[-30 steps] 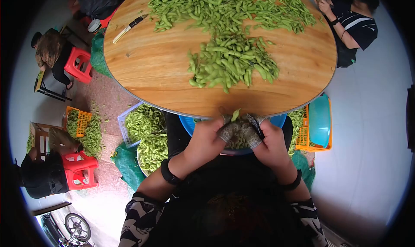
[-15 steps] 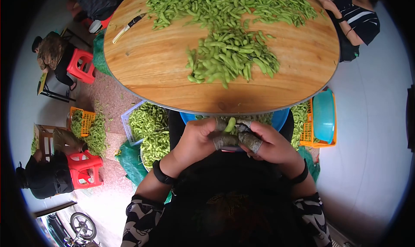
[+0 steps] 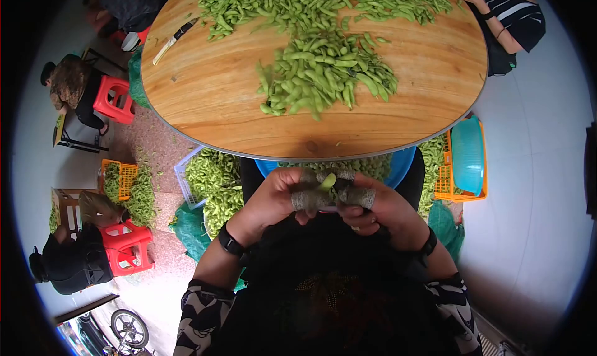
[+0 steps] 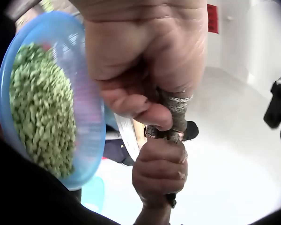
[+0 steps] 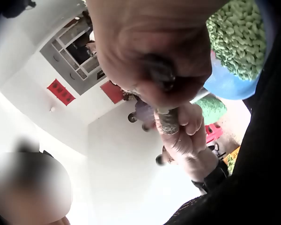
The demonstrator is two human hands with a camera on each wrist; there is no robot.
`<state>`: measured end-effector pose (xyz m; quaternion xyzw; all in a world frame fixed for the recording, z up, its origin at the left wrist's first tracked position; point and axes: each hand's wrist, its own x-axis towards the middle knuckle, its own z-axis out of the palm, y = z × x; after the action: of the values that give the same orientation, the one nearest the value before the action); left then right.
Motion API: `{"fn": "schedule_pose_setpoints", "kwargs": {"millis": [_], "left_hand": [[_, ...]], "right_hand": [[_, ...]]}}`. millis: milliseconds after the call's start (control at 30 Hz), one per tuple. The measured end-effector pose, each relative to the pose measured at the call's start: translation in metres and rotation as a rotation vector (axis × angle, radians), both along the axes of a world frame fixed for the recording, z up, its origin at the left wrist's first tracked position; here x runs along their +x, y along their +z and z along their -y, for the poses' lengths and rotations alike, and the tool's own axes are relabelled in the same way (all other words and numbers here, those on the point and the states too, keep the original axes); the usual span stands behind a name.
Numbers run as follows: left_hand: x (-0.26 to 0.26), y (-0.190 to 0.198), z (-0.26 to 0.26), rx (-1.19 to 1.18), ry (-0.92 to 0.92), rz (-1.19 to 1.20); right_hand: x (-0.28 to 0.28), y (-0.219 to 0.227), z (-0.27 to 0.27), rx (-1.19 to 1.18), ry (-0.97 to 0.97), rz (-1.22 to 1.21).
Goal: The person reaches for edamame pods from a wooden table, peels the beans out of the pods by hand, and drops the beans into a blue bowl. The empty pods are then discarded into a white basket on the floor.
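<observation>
In the head view a green soybean pod (image 3: 328,182) stands up between the two hands, over a blue basin (image 3: 405,169). My left hand (image 3: 283,197) pinches the pod between thumb and fingers. My right hand (image 3: 376,203) is right beside it, fingers curled round a small dark-handled tool whose end (image 4: 172,200) sticks out under the fist in the left wrist view. Its working end is hidden between the hands. Grey wraps (image 3: 306,200) cover some fingers and thumbs. Many pods (image 4: 42,112) lie in the basin below.
Ahead is a round wooden table (image 3: 211,107) with a near pile of pods (image 3: 323,73), a larger pile behind and a knife (image 3: 174,42). Crates of pods flank my legs, with an orange one (image 3: 444,182) at right. Several other people sit around the room.
Both hands have drawn slightly toward the body from the table edge. The pod remains between them, now showing less of its length. The view of the table has shifted upward a little.
</observation>
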<state>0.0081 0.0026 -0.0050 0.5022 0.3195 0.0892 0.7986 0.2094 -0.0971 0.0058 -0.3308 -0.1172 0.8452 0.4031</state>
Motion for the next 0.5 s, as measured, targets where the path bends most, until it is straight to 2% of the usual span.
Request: {"fn": "schedule_pose_setpoints", "kwargs": {"millis": [67, 100, 167, 300, 367, 400, 467, 500], "left_hand": [[0.004, -0.006, 0.003, 0.188, 0.050, 0.013], [0.004, -0.008, 0.002, 0.189, 0.050, 0.013], [0.005, -0.010, 0.001, 1.494, -0.029, -0.139], [0.006, -0.011, 0.005, 1.539, -0.058, -0.203], [0.011, -0.016, 0.008, 1.077, 0.058, 0.040], [0.012, -0.017, 0.010, 1.075, 0.052, 0.040], [0.014, -0.018, 0.014, 0.726, 0.048, -0.024], [0.017, -0.018, 0.015, 0.726, 0.044, -0.021]], "right_hand": [[0.003, 0.004, -0.004, -0.058, -0.011, -0.004], [0.001, 0.007, -0.004, -0.057, -0.011, -0.004], [-0.006, 0.010, -0.005, -0.003, 0.005, 0.257], [-0.005, 0.009, -0.005, 0.054, -0.040, 0.282], [0.000, 0.004, -0.004, 0.021, -0.067, 0.121], [0.000, 0.002, -0.003, 0.019, -0.072, 0.119], [0.000, 0.000, -0.002, -0.013, -0.111, 0.171], [-0.001, 0.001, -0.001, -0.014, -0.116, 0.172]]}}
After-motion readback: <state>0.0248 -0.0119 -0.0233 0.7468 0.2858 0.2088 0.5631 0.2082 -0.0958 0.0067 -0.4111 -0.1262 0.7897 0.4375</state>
